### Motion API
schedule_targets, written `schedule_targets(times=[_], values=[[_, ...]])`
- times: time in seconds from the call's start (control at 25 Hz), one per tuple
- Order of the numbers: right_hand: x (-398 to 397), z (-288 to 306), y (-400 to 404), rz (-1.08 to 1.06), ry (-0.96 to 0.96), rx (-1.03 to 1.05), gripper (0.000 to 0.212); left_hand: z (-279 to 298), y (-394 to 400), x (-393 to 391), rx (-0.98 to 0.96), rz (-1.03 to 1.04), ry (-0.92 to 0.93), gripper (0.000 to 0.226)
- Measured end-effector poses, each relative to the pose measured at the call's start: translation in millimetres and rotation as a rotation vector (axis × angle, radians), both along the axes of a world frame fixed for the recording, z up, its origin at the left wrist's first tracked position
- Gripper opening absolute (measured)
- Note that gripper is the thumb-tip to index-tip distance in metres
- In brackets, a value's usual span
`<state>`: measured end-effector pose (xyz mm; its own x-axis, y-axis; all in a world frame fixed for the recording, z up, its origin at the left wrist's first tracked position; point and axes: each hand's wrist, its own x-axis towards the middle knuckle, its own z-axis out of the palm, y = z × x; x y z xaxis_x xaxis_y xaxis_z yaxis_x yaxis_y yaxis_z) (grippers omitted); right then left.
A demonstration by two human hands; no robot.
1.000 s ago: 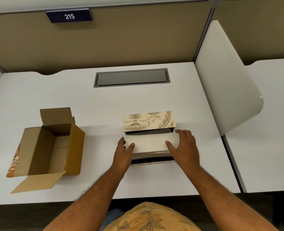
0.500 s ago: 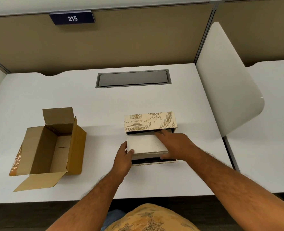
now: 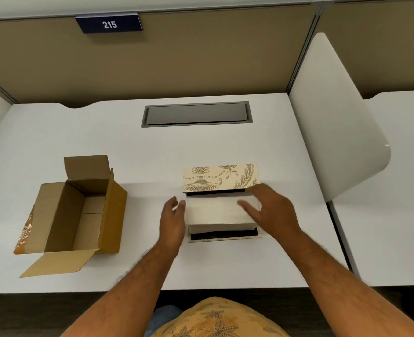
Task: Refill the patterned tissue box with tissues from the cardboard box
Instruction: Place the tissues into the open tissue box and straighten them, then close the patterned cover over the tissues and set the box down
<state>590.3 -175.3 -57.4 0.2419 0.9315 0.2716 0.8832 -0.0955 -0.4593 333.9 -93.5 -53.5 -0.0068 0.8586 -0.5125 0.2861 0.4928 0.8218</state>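
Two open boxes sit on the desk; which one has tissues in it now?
The patterned tissue box, between the hands, holds the white tissue stack. The brown cardboard box on the left shows only bare cardboard inside.

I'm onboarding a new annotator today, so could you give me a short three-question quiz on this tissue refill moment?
1. True or false: the cardboard box holds a tissue stack.
2. Which hand lies over the tissues: A) left hand B) right hand C) neither?
3. Fill in: the lid of the patterned tissue box stands ____.

Key
1. False: its inside shows only bare cardboard.
2. B: the right hand reaches across the stack's right part, while the left hand is at its left edge.
3. Open, raised behind the stack, which sticks up above the box's front rim.
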Motion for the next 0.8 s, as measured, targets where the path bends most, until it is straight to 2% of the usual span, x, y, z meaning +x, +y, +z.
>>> schedule_targets(times=[0.08, 0.16, 0.24, 0.36, 0.48, 0.6, 0.8], values=[[7, 2, 7, -0.226, 0.318, 0.039, 0.027, 3, 19, -1, 0.014, 0.039, -0.062, 0.053], [17, 7, 23, -0.341, 0.634, -0.11, 0.037, 8, 37, -1, -0.007, -0.031, -0.101, 0.056], [24, 12, 35, -0.298, 0.833, -0.3, 0.05, 13, 50, 0, -0.037, -0.148, -0.106, 0.055], [27, 15, 37, -0.211, 0.896, -0.357, 0.048, 18, 53, 3, -0.004, -0.247, -0.092, 0.044], [28, 15, 26, -0.207, 0.886, -0.317, 0.042, 18, 45, 1, 0.032, -0.242, -0.112, 0.047], [27, 14, 13, -0.166, 0.829, -0.307, 0.043, 8, 36, -11, 0.086, -0.304, -0.09, 0.063], [27, 17, -8, -0.123, 0.768, -0.354, 0.05, -5, 18, -27, 0.136, -0.427, 0.069, 0.1]])
